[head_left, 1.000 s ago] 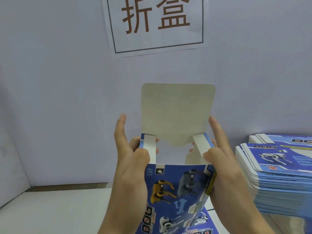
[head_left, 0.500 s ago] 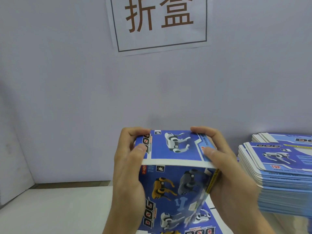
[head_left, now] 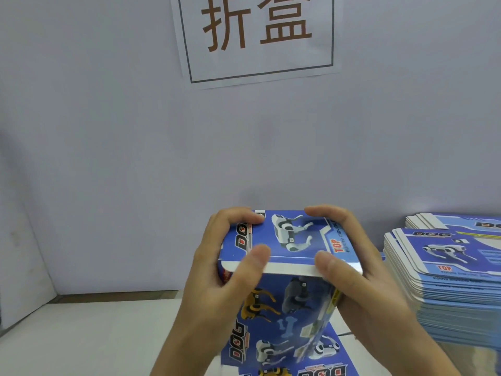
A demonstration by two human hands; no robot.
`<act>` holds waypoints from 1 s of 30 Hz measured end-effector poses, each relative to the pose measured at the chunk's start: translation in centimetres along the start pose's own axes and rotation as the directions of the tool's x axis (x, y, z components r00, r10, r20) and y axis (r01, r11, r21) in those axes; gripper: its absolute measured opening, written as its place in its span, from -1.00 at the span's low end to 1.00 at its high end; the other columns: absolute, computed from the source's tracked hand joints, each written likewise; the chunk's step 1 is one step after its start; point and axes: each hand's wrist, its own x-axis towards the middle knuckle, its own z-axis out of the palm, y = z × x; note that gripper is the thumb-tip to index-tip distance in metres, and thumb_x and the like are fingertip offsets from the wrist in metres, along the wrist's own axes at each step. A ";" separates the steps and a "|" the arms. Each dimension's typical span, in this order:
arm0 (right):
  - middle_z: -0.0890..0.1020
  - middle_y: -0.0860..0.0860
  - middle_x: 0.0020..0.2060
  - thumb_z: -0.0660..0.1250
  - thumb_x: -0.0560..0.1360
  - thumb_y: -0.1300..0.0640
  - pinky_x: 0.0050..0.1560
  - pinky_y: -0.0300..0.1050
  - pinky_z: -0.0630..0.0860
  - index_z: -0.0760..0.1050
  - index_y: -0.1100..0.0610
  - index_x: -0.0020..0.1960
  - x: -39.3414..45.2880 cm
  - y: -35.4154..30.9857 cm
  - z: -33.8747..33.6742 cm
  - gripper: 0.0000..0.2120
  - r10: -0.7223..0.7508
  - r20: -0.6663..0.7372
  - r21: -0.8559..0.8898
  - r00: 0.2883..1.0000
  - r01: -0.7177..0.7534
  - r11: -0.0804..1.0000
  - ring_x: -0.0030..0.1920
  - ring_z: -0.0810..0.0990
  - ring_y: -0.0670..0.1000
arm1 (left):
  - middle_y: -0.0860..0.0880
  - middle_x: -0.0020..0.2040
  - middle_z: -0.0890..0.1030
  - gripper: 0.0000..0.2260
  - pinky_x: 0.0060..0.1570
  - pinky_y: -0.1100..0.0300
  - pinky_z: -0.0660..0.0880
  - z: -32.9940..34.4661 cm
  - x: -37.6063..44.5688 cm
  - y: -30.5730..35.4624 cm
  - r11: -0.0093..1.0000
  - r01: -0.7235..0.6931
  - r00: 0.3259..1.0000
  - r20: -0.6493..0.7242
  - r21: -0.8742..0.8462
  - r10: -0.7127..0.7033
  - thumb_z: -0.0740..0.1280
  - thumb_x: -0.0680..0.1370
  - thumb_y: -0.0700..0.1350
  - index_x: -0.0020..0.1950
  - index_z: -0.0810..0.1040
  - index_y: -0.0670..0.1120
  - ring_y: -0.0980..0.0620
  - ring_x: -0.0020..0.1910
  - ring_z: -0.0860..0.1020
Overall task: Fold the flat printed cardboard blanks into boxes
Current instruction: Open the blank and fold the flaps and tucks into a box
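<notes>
Both hands clasp the box (head_left: pixel 282 267) from its sides in front of the chest: the left hand (head_left: pixel 217 270) curls its fingers over the far edge of the top flap (head_left: pixel 287 237) and lays its thumb on the near fold, and the right hand (head_left: pixel 360 270) mirrors it. The box is thin printed card, so it is likely light, springy at the creases and easy to dent; the firm corners and fold lines look the best places to hold, with pressure on the flap's white tuck edge. Half a second ago the thumbs sat at the flap's corners; now they press further in along the front edge, which seems not quite tucked, though the thumbs hide part of it. The stack of flat blanks (head_left: pixel 444 270) lies on the table (head_left: pixel 89 335) to the right.
</notes>
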 end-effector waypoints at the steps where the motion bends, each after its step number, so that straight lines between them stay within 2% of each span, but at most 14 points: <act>1: 0.66 0.06 0.15 0.61 0.22 -0.27 -0.09 -0.01 0.66 0.50 -0.13 0.27 0.1 0.0 0.0 -0.32 -0.003 -0.001 -0.010 1.000 0.003 1.000 0.09 0.70 0.21 | 0.15 0.10 0.63 -0.67 -0.31 0.11 0.64 -0.1 -0.1 0.0 1.000 -0.013 1.000 0.022 0.013 0.012 0.42 0.34 0.16 0.07 0.56 0.14 -0.05 0.05 0.69; 7: 0.67 0.05 0.15 0.61 0.29 -0.17 -0.09 -0.08 0.66 0.51 -0.11 0.29 0.1 0.1 0.1 -0.38 -0.071 -0.018 -0.034 0.997 0.070 0.997 0.11 0.70 0.18 | 0.09 0.11 0.66 -0.66 -0.28 0.05 0.65 -1.0 -0.2 0.1 1.000 -0.005 0.999 0.052 0.013 0.004 0.46 0.37 0.10 0.12 0.56 0.14 -0.10 0.02 0.70; 11: 0.70 -0.04 0.08 0.49 0.34 -0.04 -0.15 -0.18 0.66 0.56 -0.17 0.19 0.0 0.0 0.0 -0.57 -0.171 -0.081 -0.156 0.982 0.157 0.975 0.07 0.71 0.05 | 0.04 0.09 0.68 -0.49 -0.29 0.07 0.66 -0.9 -0.2 0.2 1.000 -0.013 0.999 0.045 0.023 0.012 0.54 0.30 0.29 0.17 0.53 0.19 -0.12 0.02 0.70; 13: 0.69 -0.06 0.07 0.50 0.35 -0.10 -0.12 -0.11 0.68 0.56 -0.19 0.16 0.1 0.0 0.1 -0.61 -0.189 -0.103 -0.217 0.977 0.163 0.962 0.09 0.70 0.07 | 0.04 0.08 0.68 -0.50 -0.30 0.11 0.65 -0.7 -0.1 0.2 0.997 -0.057 0.998 0.018 0.053 0.056 0.52 0.31 0.30 0.18 0.52 0.21 -0.10 0.03 0.70; 15: 0.70 -0.08 0.05 0.48 0.38 -0.16 -0.05 -0.01 0.68 0.54 -0.20 0.15 0.1 0.1 0.3 -0.64 -0.208 -0.129 -0.286 0.970 0.164 0.944 0.09 0.69 0.09 | 0.07 0.05 0.69 -0.62 -0.29 0.15 0.65 -0.4 0.0 0.0 0.989 -0.110 0.993 -0.019 0.095 0.113 0.48 0.36 0.19 0.14 0.53 0.23 -0.08 0.01 0.70; 17: 0.69 -0.10 0.02 0.46 0.36 -0.17 -0.07 -0.01 0.69 0.54 -0.18 0.15 0.1 0.1 0.6 -0.62 -0.222 -0.149 -0.300 0.964 0.170 0.939 0.05 0.69 0.05 | 0.11 0.01 0.69 -0.71 -0.30 0.19 0.64 -0.1 0.0 -0.1 0.981 -0.145 0.987 -0.047 0.127 0.152 0.42 0.38 0.14 0.09 0.54 0.24 -0.01 -0.04 0.70; 19: 0.68 -0.10 0.02 0.48 0.31 -0.34 -0.14 -0.10 0.68 0.53 -0.17 0.17 0.0 -0.1 0.9 -0.50 -0.199 -0.154 -0.251 0.968 0.156 0.955 0.03 0.70 0.05 | 0.12 -0.01 0.68 -0.70 -0.31 0.19 0.64 0.4 0.0 0.0 0.984 -0.136 0.988 -0.057 0.115 0.143 0.46 0.36 0.24 0.04 0.55 0.25 0.01 -0.06 0.70; 21: 0.69 -0.06 0.03 0.44 0.24 -0.48 -0.18 -0.16 0.66 0.53 -0.15 0.15 -0.1 -0.4 1.2 -0.39 -0.155 -0.152 -0.165 0.976 0.130 0.978 0.00 0.72 0.05 | 0.08 0.01 0.68 -0.58 -0.33 0.18 0.64 0.8 0.0 0.2 0.995 -0.081 0.995 -0.056 0.062 0.085 0.46 0.28 0.41 0.02 0.56 0.23 -0.02 -0.03 0.71; 24: 0.72 -0.01 -0.04 0.42 0.20 -0.53 -0.21 -0.14 0.67 0.53 -0.14 0.08 0.1 -0.9 1.6 -0.38 -0.131 -0.164 -0.126 0.978 0.111 0.986 -0.08 0.73 0.04 | 0.02 0.04 0.68 -0.51 -0.35 0.17 0.63 0.9 0.1 0.5 1.000 -0.020 0.999 -0.038 0.005 0.020 0.44 0.28 0.43 0.04 0.55 0.17 -0.08 0.01 0.71; 26: 0.73 -0.04 -0.12 0.41 0.21 -0.52 -0.23 -0.19 0.65 0.53 -0.13 0.03 0.3 -1.2 1.9 -0.41 -0.151 -0.193 -0.156 0.969 0.122 0.980 -0.16 0.72 -0.02 | -0.02 0.01 0.70 -0.62 -0.38 0.16 0.62 0.7 0.2 0.7 1.000 -0.005 0.999 -0.039 0.012 0.006 0.41 0.36 0.36 0.03 0.55 0.17 -0.10 -0.01 0.71; 28: 0.72 -0.10 -0.19 0.38 0.27 -0.40 -0.29 -0.32 0.58 0.54 -0.10 -0.02 0.5 -1.5 2.0 -0.54 -0.174 -0.225 -0.178 0.959 0.135 0.975 -0.23 0.70 -0.12 | -0.05 -0.03 0.70 -0.71 -0.40 0.14 0.62 0.6 0.3 0.8 1.000 -0.001 0.999 -0.049 0.012 0.002 0.38 0.42 0.31 0.01 0.55 0.17 -0.12 -0.04 0.71; 30: 0.71 -0.13 -0.19 0.36 0.25 -0.37 -0.31 -0.32 0.58 0.54 -0.13 -0.06 0.5 -1.6 2.0 -0.59 -0.165 -0.234 -0.196 0.958 0.120 0.973 -0.22 0.70 -0.14 | -0.06 -0.05 0.70 -0.73 -0.41 0.14 0.61 0.8 0.3 0.9 1.000 -0.009 0.998 -0.067 -0.005 0.008 0.35 0.44 0.29 0.00 0.55 0.16 -0.14 -0.06 0.71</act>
